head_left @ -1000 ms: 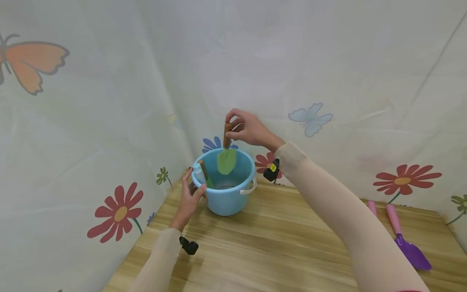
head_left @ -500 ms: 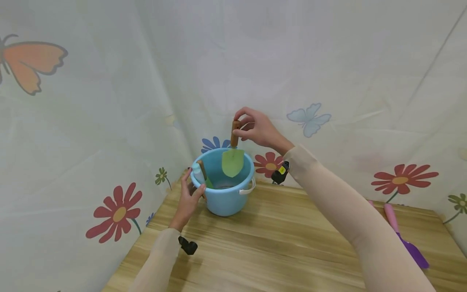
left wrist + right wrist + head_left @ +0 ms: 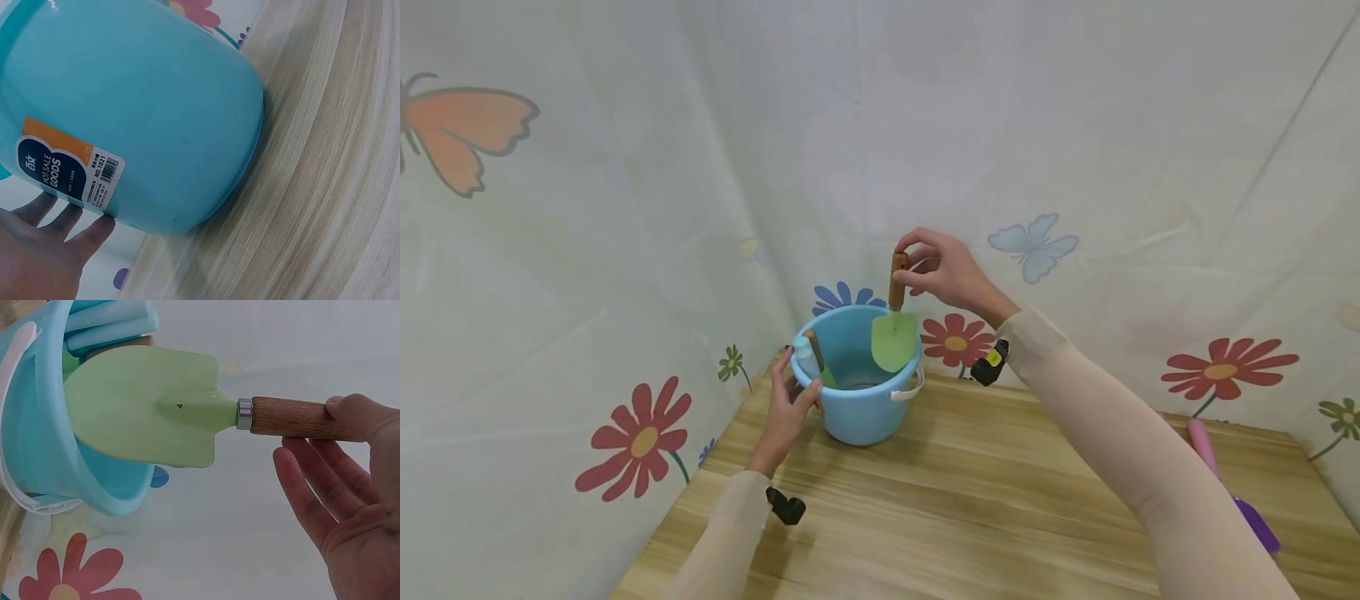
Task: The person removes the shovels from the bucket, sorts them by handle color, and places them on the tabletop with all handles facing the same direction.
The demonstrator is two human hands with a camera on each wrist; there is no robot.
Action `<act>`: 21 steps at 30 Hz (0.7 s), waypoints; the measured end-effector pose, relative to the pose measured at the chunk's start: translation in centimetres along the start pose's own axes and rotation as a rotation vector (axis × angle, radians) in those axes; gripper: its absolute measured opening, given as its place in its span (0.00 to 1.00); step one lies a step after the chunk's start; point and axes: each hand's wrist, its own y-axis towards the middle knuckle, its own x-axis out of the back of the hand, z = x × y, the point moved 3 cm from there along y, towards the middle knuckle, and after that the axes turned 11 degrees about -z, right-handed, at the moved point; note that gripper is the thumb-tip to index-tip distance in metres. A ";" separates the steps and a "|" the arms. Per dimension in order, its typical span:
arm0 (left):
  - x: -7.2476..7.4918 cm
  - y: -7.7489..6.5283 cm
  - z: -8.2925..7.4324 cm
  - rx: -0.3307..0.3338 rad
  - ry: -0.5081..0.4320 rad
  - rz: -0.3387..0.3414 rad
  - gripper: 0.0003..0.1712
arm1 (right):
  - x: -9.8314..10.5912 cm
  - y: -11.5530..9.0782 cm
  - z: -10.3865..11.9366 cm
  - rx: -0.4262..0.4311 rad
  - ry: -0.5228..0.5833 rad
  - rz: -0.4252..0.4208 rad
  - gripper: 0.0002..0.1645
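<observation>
My right hand (image 3: 951, 271) pinches the end of a wooden handle belonging to a small green trowel (image 3: 895, 342). The trowel hangs upright, blade down, at the right side of the opening of a light blue bucket (image 3: 865, 417). In the right wrist view, the trowel blade (image 3: 147, 406) overlaps the bucket's rim (image 3: 53, 419). My left hand (image 3: 785, 421) rests on the bucket's left side, fingers spread. Its fairly straight fingers (image 3: 90, 239) touch the wall beside a label (image 3: 69, 165). Inside lean pale blue rounded pieces (image 3: 112, 328) and a second wooden-handled green tool (image 3: 820, 358).
The bucket stands on a wood-grain table (image 3: 940, 492) near its back left corner. A purple shovel (image 3: 1257, 525) with a pink handle lies at the right, partly behind my right sleeve. Curtains (image 3: 880, 125) printed with flowers and butterflies hang behind.
My right hand has moved right with the trowel, from the middle of the bucket's opening to its right side. The trowel's blade has turned more face-on. The left hand and bucket stay put.
</observation>
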 end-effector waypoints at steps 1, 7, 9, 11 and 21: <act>0.0 0.0 0.0 -0.002 0.000 0.000 0.47 | 0.1 -0.1 0.0 -0.001 0.000 -0.002 0.20; 0.2 0.1 0.1 -0.004 -0.003 0.000 0.47 | 0.6 -0.1 0.1 0.006 0.007 -0.018 0.20; 0.3 0.4 0.8 -0.002 -0.004 0.001 0.47 | 0.8 -0.1 0.2 0.007 0.011 -0.022 0.20; 0.5 0.7 1.6 -0.001 -0.006 -0.002 0.47 | 1.0 -0.2 0.3 0.009 0.018 -0.023 0.20; 0.7 1.2 3.2 -0.030 0.005 -0.027 0.46 | 2.7 -0.7 0.3 -0.011 0.026 -0.038 0.22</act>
